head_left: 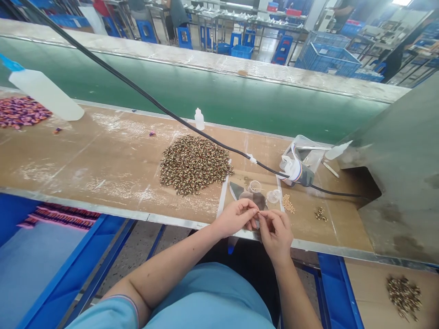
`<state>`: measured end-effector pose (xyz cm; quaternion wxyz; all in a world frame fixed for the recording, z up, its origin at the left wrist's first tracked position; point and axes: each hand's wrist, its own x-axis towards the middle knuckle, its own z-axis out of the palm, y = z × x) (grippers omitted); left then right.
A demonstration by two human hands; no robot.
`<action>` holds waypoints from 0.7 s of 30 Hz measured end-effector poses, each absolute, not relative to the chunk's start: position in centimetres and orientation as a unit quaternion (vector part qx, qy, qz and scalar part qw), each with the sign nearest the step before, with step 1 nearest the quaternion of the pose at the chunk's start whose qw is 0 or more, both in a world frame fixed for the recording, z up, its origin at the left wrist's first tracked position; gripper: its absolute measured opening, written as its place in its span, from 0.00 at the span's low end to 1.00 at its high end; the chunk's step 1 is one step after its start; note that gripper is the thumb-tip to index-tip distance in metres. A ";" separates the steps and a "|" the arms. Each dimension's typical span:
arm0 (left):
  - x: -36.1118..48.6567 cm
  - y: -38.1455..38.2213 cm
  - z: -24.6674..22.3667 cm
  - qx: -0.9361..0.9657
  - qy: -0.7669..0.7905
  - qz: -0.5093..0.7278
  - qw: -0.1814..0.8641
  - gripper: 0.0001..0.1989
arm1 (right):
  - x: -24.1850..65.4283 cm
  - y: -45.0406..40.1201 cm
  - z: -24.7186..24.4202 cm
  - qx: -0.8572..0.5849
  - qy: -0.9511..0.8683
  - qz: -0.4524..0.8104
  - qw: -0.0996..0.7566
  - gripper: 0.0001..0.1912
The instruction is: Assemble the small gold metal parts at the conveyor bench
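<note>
Together, two hands (238,216) (277,232) at perhaps one tiny piece (259,212), near two cups (273,197)

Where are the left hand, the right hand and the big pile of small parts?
Left hand (236,216): head view, back of hand.
Right hand (278,233): head view, back of hand.
Big pile of small parts (194,164): head view, middle of heap.

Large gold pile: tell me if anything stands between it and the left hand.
Nothing visible stands up between the left hand and the large gold pile; a flat white strip and part of a grey sheet lie that way. The black cable crosses the picture at the pile's far edge, off that path.
</note>
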<state>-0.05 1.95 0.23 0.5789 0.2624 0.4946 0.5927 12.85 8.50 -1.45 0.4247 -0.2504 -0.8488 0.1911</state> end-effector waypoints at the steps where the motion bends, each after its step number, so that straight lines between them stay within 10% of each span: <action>1: 0.0 2.0 0.1 0.264 0.500 0.591 0.575 0.18 | 12.9 8.5 -1.5 -0.250 -0.851 0.188 0.423 0.03; 21: 0.4 1.5 -0.4 0.386 0.599 0.530 0.460 0.08 | 12.9 8.6 -1.5 -0.262 -0.861 0.165 0.404 0.06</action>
